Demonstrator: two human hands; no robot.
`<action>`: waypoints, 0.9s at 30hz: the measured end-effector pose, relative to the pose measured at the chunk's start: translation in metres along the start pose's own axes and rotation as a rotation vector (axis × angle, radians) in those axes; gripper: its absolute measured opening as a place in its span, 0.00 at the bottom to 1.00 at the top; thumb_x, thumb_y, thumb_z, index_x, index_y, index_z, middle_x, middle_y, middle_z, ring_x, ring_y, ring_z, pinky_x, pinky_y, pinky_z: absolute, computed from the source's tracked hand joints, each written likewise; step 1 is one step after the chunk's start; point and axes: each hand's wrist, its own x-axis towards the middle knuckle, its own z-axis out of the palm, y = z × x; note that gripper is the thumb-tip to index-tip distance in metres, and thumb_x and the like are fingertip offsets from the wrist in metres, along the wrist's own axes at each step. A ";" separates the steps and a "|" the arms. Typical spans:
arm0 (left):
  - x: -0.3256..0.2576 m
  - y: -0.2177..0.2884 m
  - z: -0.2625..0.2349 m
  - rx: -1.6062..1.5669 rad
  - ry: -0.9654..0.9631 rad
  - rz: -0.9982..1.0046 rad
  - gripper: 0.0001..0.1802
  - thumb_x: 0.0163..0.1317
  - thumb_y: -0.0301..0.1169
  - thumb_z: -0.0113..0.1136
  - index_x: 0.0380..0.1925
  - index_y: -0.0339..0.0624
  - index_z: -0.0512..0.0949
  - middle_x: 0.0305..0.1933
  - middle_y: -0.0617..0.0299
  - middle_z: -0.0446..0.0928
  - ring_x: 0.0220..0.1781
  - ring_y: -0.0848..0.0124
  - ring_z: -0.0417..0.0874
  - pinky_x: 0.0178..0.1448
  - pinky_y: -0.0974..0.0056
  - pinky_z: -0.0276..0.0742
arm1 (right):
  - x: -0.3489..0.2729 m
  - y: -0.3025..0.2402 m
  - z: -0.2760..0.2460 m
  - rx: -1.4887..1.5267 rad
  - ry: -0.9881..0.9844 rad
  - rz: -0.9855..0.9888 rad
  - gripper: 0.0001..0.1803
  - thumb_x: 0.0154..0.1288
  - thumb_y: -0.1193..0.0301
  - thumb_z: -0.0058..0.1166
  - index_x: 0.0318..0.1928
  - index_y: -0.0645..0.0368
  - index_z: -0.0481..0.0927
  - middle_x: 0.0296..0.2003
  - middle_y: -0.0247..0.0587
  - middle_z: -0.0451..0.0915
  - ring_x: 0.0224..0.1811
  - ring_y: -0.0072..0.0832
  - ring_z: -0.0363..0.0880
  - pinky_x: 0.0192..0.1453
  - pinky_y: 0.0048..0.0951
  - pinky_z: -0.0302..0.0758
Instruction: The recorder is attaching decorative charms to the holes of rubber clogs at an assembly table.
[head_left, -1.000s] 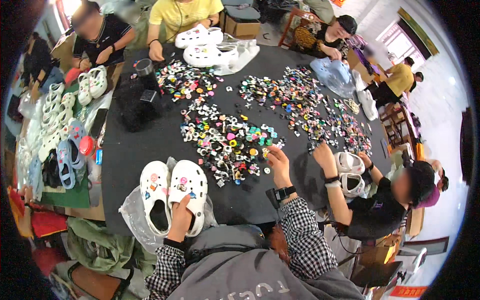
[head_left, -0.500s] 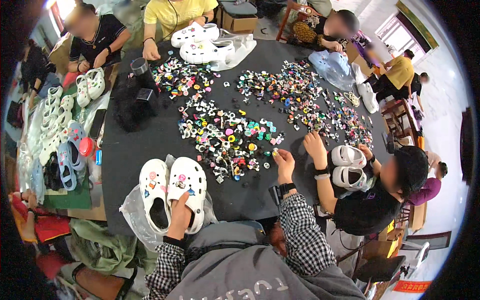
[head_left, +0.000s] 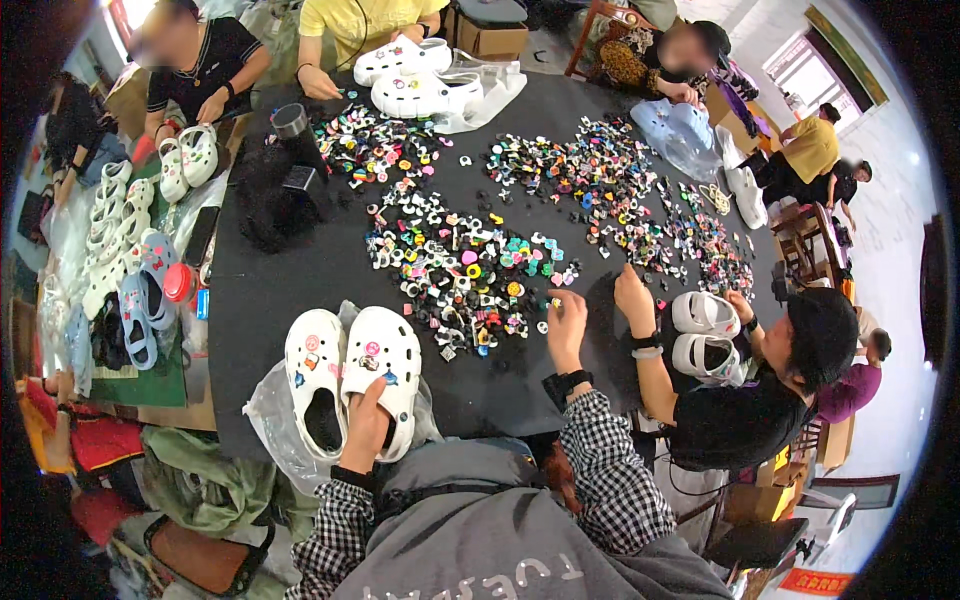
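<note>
While your left hand [head_left: 368,415] grips the right white clog [head_left: 399,358] beside its foot opening, left of and nearer you than the charm heap [head_left: 472,270], your right hand [head_left: 568,325] hovers at that heap's right edge, its hold unclear. Expect light, springy, smooth foam; grasp the opening's rim.

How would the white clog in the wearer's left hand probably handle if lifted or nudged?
The clog is probably light for its size, given the many holes in its upper. Its rounded toe shows no sag, suggesting a fairly firm shell. Being long and low, it seems unlikely to roll.
</note>
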 end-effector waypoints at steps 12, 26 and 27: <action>0.001 0.000 0.006 0.000 -0.022 0.102 0.23 0.66 0.25 0.51 0.61 0.34 0.62 0.60 0.56 0.69 0.61 0.65 0.71 0.65 0.61 0.67 | -0.023 -0.085 0.048 0.074 -0.380 -0.331 0.17 0.56 0.74 0.58 0.47 0.56 0.78 0.41 0.43 0.74 0.38 0.38 0.76 0.40 0.36 0.75; 0.002 -0.002 0.004 0.008 0.004 0.083 0.22 0.66 0.25 0.51 0.59 0.32 0.64 0.59 0.57 0.71 0.59 0.66 0.73 0.65 0.60 0.67 | -0.003 -0.106 0.099 0.296 -0.496 -0.219 0.17 0.53 0.80 0.54 0.46 0.66 0.78 0.49 0.51 0.74 0.42 0.45 0.78 0.42 0.35 0.78; 0.002 -0.002 0.004 -0.005 0.011 0.068 0.22 0.66 0.25 0.50 0.59 0.32 0.63 0.59 0.56 0.71 0.59 0.65 0.72 0.65 0.60 0.67 | -0.003 -0.111 0.101 0.300 -0.500 -0.223 0.17 0.53 0.80 0.54 0.46 0.66 0.78 0.49 0.51 0.74 0.42 0.45 0.78 0.42 0.35 0.78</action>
